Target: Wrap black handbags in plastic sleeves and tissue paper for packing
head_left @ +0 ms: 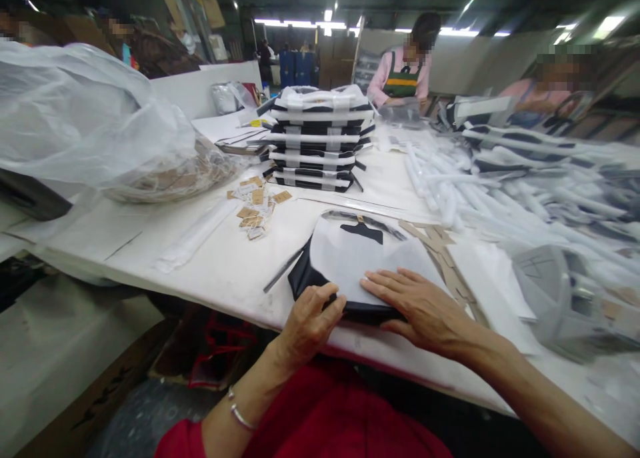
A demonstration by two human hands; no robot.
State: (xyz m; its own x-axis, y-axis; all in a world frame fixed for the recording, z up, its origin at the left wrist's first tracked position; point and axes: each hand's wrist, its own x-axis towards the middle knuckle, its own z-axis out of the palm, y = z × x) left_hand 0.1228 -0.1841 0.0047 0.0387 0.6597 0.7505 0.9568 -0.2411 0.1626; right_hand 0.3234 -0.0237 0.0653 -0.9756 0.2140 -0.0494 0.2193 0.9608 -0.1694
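Observation:
A black bag (303, 275) lies flat on the table close in front of me. A white sheet (345, 258) covers most of its upper face, with a dark cut-out shape showing near the far edge. My left hand (313, 315) is curled at the near left edge, thumb and fingers closed on the bag's rim. Flat across the sheet's right part rests my right hand (417, 305), its fingers stretched out. A dark strap (283, 269) sticks out from the bag's left side.
Beyond the bag stands a stack of wrapped black bags (315, 141). Cardboard tags (257, 197) lie left of centre, near a large plastic sack (95, 125). White rolls (450, 185), brown strips (445, 251) and a tape dispenser (560, 291) fill the right. A co-worker (403, 71) is across the table.

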